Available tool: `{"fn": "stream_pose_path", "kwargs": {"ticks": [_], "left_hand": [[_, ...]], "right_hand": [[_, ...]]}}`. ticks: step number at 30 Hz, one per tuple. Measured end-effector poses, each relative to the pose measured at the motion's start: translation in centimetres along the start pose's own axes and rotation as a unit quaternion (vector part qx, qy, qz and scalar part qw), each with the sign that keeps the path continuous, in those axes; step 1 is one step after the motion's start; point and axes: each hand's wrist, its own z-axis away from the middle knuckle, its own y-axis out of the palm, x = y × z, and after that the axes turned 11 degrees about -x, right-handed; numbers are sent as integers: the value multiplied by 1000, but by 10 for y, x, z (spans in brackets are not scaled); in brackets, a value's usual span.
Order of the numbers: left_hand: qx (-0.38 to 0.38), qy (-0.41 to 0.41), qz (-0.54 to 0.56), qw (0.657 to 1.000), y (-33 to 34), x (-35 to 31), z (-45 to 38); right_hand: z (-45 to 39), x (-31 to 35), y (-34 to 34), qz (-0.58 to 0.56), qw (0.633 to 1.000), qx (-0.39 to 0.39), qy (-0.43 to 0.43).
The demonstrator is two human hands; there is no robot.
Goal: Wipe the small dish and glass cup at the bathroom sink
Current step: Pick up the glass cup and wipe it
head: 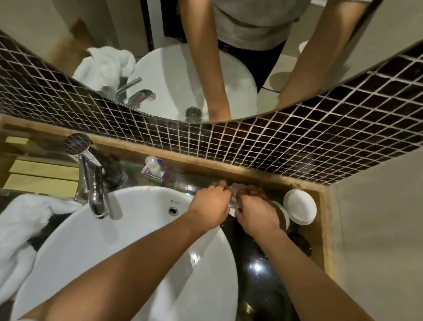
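Both my hands meet over the black counter (261, 271), just right of the white basin (129, 241). My left hand (211, 206) and my right hand (256, 215) are curled around a small crumpled white wipe (233, 202), which shows only between the fingers. I cannot tell whether it is paper or cloth. The small white round dish (300, 206) sits in the back right corner of the counter, a little right of my right hand. A clear glass cup (283, 215) stands between that hand and the dish, partly hidden by the hand.
A chrome tap (95, 191) stands at the basin's left rear, with a white towel (11, 236) heaped on its left. A pump bottle (153, 169) is at the back. A wooden ledge (253, 173), dark tiled wall and mirror close the far side. A plain wall is on the right.
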Motion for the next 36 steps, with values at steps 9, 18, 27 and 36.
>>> {"fn": "stream_pose_path", "kwargs": {"ticks": [9, 18, 27, 36], "left_hand": [[12, 9, -27, 1000, 12, -7, -9], [31, -4, -42, 999, 16, -4, -10], [37, -37, -54, 997, 6, 9, -12], [1, -26, -2, 1000, 11, -6, -14]], "right_hand": [[3, -4, -2, 4, 998, 19, 68], [1, -5, -2, -39, 994, 34, 97], [-6, -4, -10, -106, 979, 73, 155], [-6, -1, -15, -203, 956, 76, 195]]}}
